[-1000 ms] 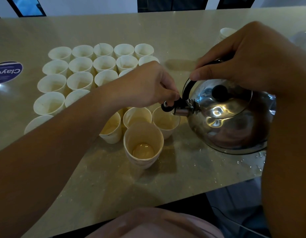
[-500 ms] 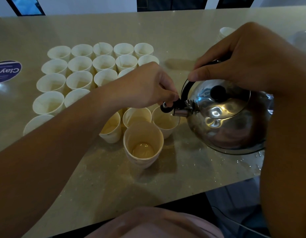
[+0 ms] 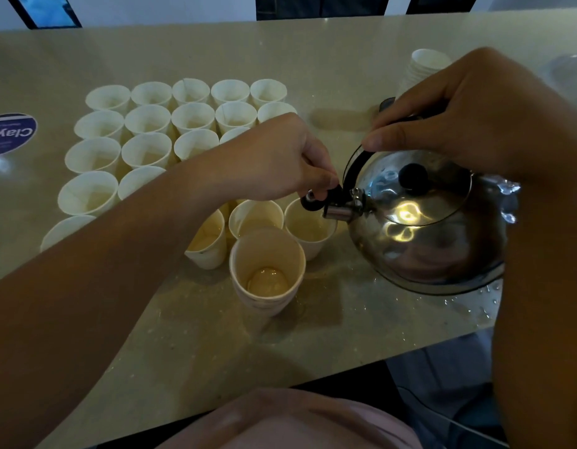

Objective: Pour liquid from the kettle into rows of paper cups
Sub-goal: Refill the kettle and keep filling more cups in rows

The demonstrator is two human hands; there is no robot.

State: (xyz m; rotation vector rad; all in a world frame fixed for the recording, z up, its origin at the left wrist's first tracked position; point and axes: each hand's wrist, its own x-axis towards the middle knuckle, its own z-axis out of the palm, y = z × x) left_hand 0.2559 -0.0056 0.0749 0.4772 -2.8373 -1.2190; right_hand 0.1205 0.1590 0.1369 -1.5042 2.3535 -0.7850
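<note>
A shiny steel kettle (image 3: 423,234) is tilted to the left, its short spout (image 3: 340,212) over the rim of a paper cup (image 3: 308,226) that holds liquid. My right hand (image 3: 468,121) grips the kettle's black handle from above. My left hand (image 3: 280,160) pinches the black spout cap (image 3: 316,199) and holds it lifted. A nearer paper cup (image 3: 267,270) has a little liquid at its bottom. Rows of white paper cups (image 3: 151,124) stand behind, partly hidden by my left arm.
The beige table (image 3: 313,59) has water droplets (image 3: 475,306) under the kettle near its front right edge. A stack of spare cups (image 3: 426,64) stands at the back right. A round blue sticker (image 3: 10,132) lies at the left.
</note>
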